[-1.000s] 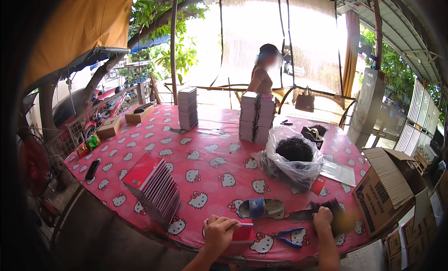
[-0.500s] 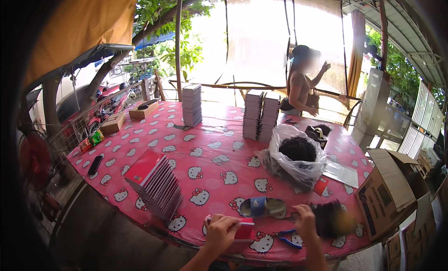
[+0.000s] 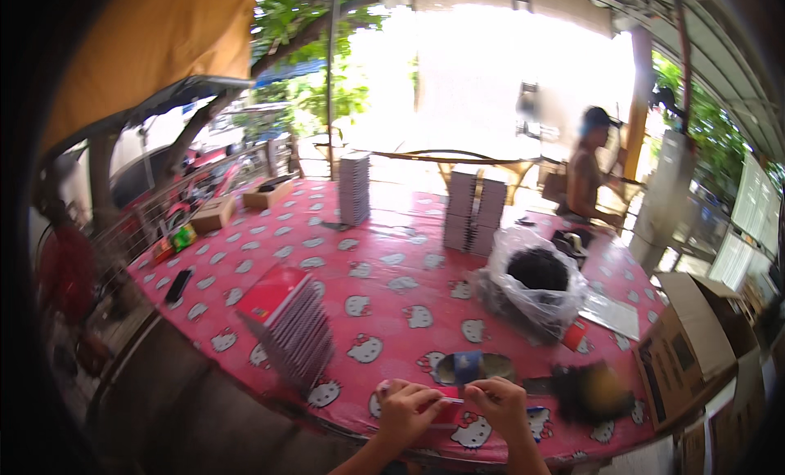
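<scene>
At the table's near edge lies a red notebook point(image 3: 446, 414), partly covered by my hands. My left hand point(image 3: 409, 411) is closed on its upper edge, fingers bent over it. My right hand point(image 3: 503, 405) pinches at the right end of that same edge; whatever is between its fingertips is too small to make out. Just beyond sits a slipper point(image 3: 469, 365) with a blue strap. Blue-handled pliers point(image 3: 540, 423) show partly beside my right hand. Farther right lies a blurred dark bundle point(image 3: 576, 389), seemingly black coils. A leaning stack of red spiral notebooks point(image 3: 286, 324) stands to my left.
More notebook stacks point(image 3: 354, 190) stand at the back. A clear plastic bag point(image 3: 523, 307) holds black material, near a cardboard box point(image 3: 687, 328) on the right. A phone point(image 3: 178, 286) and small boxes point(image 3: 214, 214) lie left. A person point(image 3: 585, 172) is beyond the table.
My right hand has moved left from beside the pliers to the notebook's edge, near my left hand. The person beyond the table has moved right. The whole view has shifted slightly.
</scene>
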The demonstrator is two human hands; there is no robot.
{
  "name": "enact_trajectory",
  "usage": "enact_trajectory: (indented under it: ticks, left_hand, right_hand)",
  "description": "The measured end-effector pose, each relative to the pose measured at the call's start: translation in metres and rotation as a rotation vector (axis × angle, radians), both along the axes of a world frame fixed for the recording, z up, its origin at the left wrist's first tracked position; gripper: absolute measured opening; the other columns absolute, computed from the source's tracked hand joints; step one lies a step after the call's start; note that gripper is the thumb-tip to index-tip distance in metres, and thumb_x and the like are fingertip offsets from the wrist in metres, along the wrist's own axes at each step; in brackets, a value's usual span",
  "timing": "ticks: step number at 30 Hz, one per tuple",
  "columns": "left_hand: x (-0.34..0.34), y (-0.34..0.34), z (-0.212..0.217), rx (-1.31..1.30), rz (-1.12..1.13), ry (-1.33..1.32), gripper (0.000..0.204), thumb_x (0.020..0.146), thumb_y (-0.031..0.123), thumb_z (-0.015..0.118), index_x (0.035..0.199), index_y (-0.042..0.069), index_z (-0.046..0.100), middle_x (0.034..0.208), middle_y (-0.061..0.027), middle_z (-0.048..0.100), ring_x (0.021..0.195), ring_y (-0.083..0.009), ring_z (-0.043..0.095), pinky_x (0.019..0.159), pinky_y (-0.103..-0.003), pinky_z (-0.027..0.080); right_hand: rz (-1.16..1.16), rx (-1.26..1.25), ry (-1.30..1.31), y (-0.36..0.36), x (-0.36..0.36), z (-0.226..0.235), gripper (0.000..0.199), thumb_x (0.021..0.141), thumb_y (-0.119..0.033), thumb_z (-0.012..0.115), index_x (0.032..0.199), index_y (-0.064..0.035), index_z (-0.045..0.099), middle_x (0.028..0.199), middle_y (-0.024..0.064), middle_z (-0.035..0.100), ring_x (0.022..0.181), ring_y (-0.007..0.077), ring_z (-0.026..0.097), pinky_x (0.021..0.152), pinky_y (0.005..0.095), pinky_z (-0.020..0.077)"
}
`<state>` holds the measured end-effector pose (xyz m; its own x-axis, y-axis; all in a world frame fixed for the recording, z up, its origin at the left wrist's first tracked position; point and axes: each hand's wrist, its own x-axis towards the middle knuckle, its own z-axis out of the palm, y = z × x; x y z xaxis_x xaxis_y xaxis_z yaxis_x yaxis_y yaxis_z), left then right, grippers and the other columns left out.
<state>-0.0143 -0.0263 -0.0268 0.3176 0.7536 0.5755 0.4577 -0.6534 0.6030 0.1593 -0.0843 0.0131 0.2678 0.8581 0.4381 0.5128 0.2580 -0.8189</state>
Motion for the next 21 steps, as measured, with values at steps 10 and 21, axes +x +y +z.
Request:
enact_trajectory:
  ticks: [10,21]
  left_hand:
    - [0.012,-0.003,-0.008,-0.068,-0.153,-0.032,0.020,0.084,0.034,0.062,0.089,0.015,0.068,0.087,-0.0018,0.060,0.098,-0.0200,0.054,0.097,-0.044,0.025]
    - [0.002,0.005,-0.021,0.321,-0.222,-0.127,0.021,0.067,0.037,0.071,0.067,0.017,0.071,0.068,-0.0020,0.063,0.073,-0.0252,0.058,0.074,-0.041,0.042]
  right_hand:
    - [0.135,0.010,-0.155,0.014,-0.016,-0.010,0.011,0.085,-0.011,0.067,0.087,-0.0013,0.062,0.073,0.0034,0.060,0.068,0.0126,0.058,0.055,0.0257,0.0465]
    - [0.305,-0.026,-0.291,0.015,0.006,-0.018,0.011,0.085,-0.011,0.067,0.087,-0.0011,0.062,0.073,0.0030,0.060,0.067,0.0122,0.057,0.055,0.0258,0.0461]
